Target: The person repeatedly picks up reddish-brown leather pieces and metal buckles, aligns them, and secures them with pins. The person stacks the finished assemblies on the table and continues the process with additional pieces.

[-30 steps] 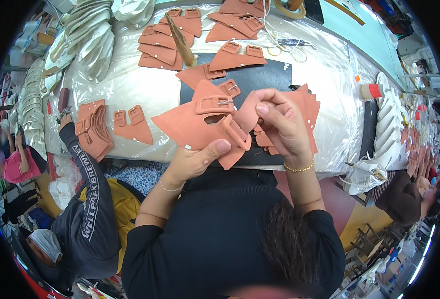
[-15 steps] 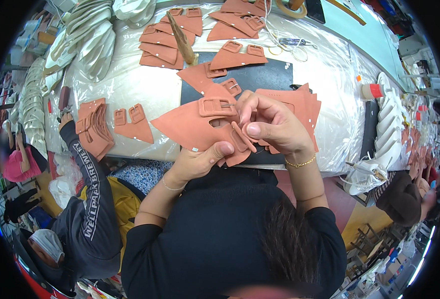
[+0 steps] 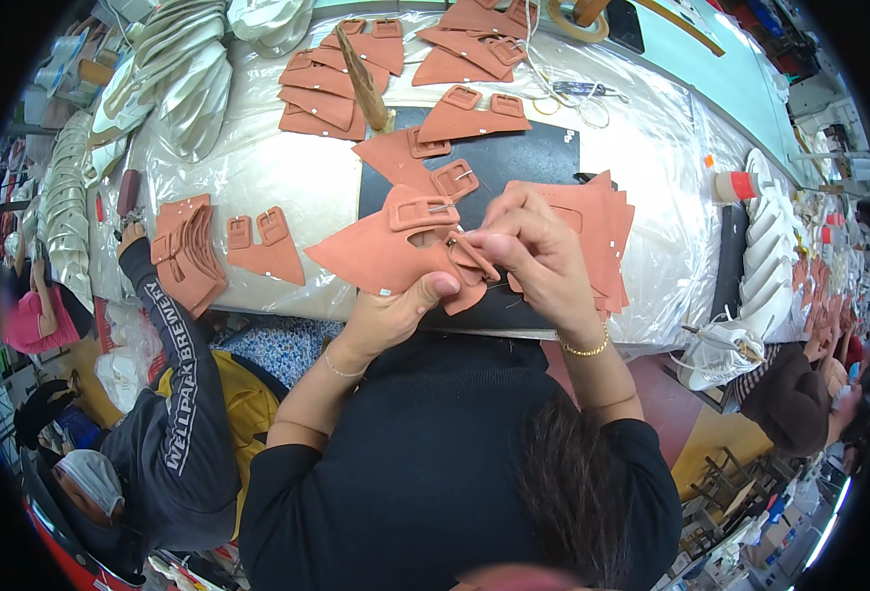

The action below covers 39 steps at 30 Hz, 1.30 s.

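Left hand [image 3: 395,310] pinches the near edge of a terracotta leather piece [image 3: 376,251] with a buckle, thumb on top, holding it above the black mat [image 3: 523,163]. Right hand [image 3: 538,251] curls over its strap end, fingertips closed tight on it. A stack of matching pieces [image 3: 602,222] lies just beyond.
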Each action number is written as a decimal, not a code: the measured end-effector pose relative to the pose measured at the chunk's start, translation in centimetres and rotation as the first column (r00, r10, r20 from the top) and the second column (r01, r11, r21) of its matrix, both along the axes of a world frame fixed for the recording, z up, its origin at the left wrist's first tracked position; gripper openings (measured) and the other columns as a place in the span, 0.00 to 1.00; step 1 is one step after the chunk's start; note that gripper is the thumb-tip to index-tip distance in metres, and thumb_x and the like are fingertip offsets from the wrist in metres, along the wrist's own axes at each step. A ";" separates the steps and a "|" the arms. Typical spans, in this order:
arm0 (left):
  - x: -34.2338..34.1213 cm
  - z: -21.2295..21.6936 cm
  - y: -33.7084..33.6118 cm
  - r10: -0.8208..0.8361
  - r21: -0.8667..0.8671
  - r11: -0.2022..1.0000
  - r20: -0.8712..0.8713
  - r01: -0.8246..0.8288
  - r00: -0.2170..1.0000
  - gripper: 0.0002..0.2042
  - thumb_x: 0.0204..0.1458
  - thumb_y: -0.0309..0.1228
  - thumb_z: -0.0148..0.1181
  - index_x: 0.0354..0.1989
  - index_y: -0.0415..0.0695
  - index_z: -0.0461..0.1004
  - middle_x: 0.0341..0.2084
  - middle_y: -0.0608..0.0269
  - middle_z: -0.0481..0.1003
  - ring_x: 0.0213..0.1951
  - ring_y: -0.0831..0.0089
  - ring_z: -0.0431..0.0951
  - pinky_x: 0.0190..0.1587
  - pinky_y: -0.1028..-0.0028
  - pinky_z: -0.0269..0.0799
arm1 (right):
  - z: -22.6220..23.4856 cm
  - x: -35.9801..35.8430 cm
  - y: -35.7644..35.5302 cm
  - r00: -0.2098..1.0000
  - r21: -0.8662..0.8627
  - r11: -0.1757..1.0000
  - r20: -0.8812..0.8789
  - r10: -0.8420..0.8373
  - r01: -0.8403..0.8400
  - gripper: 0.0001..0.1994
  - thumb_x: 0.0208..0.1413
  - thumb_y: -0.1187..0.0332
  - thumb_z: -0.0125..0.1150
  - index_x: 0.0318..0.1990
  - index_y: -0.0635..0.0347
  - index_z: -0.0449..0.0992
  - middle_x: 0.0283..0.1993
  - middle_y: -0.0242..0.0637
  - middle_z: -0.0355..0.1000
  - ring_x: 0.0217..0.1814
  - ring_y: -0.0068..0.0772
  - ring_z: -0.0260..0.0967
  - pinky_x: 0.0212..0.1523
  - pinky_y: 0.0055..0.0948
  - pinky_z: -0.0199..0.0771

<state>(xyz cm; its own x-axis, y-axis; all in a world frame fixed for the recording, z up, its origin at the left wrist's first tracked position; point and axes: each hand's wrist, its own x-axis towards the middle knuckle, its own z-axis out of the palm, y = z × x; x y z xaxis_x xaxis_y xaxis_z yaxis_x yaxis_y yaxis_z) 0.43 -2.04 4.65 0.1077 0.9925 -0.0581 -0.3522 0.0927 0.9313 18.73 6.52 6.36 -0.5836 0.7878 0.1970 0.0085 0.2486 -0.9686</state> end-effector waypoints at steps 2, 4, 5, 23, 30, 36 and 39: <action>0.2 0.0 0.3 0.048 0.027 0.998 0.004 -0.048 0.999 0.14 0.60 0.33 0.56 0.51 0.38 0.71 0.38 0.67 0.74 0.39 0.81 0.72 0.38 0.80 0.69 | 0.6 0.2 -0.4 1.000 0.013 1.000 -0.002 -0.009 0.009 0.12 0.55 0.70 0.63 0.45 0.65 0.76 0.39 0.38 0.70 0.43 0.26 0.67 0.48 0.26 0.67; -0.3 0.0 0.8 0.048 0.022 0.999 -0.205 -0.044 0.978 0.11 0.61 0.33 0.55 0.46 0.38 0.73 0.33 0.68 0.74 0.34 0.82 0.71 0.35 0.81 0.68 | 1.1 0.0 -1.1 0.998 -0.003 0.999 -0.019 -0.053 0.053 0.15 0.53 0.69 0.65 0.46 0.66 0.76 0.40 0.41 0.73 0.45 0.29 0.70 0.50 0.28 0.67; -0.4 0.1 1.0 0.061 0.024 0.998 -0.304 -0.057 0.951 0.10 0.61 0.32 0.55 0.44 0.38 0.74 0.30 0.69 0.74 0.32 0.83 0.70 0.33 0.81 0.67 | 1.2 -0.2 -1.6 0.995 -0.027 0.996 -0.035 -0.091 0.090 0.15 0.52 0.68 0.67 0.46 0.66 0.76 0.40 0.43 0.74 0.46 0.31 0.71 0.52 0.29 0.67; 0.7 1.1 1.5 0.277 0.369 0.922 -0.839 0.116 0.468 0.07 0.57 0.31 0.59 0.41 0.43 0.78 0.37 0.68 0.79 0.40 0.76 0.77 0.41 0.74 0.72 | 0.0 -1.6 -1.9 0.930 0.420 0.863 0.104 -0.353 0.281 0.04 0.51 0.77 0.63 0.33 0.64 0.74 0.44 0.41 0.70 0.47 0.37 0.70 0.48 0.32 0.70; -2.5 -0.2 1.0 -0.161 0.044 0.977 -0.481 0.208 0.861 0.12 0.54 0.31 0.61 0.45 0.43 0.78 0.44 0.63 0.77 0.45 0.73 0.75 0.47 0.69 0.69 | -0.4 0.1 -0.8 0.941 0.199 0.922 -0.133 -0.311 0.333 0.04 0.56 0.74 0.61 0.36 0.65 0.73 0.44 0.42 0.69 0.43 0.35 0.70 0.46 0.29 0.70; -5.6 -3.7 -0.7 -0.302 -0.109 0.949 -0.581 0.295 0.756 0.16 0.53 0.36 0.64 0.44 0.37 0.76 0.36 0.53 0.78 0.28 0.76 0.76 0.27 0.70 0.70 | -0.4 1.8 0.8 0.912 0.187 0.906 0.087 -0.400 0.379 0.04 0.58 0.72 0.58 0.36 0.64 0.75 0.42 0.40 0.71 0.45 0.33 0.70 0.46 0.29 0.69; -6.7 -3.6 -1.0 -0.636 -0.690 0.716 -0.581 0.108 0.507 0.17 0.51 0.38 0.65 0.39 0.35 0.76 0.27 0.52 0.78 0.25 0.67 0.78 0.29 0.66 0.71 | -1.2 1.8 1.4 0.884 0.290 0.920 0.309 -0.350 0.263 0.03 0.55 0.74 0.59 0.36 0.64 0.75 0.40 0.39 0.72 0.43 0.35 0.69 0.45 0.30 0.69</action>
<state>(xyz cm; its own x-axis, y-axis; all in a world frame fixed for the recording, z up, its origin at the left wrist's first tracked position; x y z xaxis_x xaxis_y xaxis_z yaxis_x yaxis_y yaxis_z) -6.25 -3.04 1.04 0.1120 0.6253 -0.7723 0.6278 0.5579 0.5428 20.50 7.87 5.18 -0.3849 0.8948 0.2264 0.4469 0.3953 -0.8025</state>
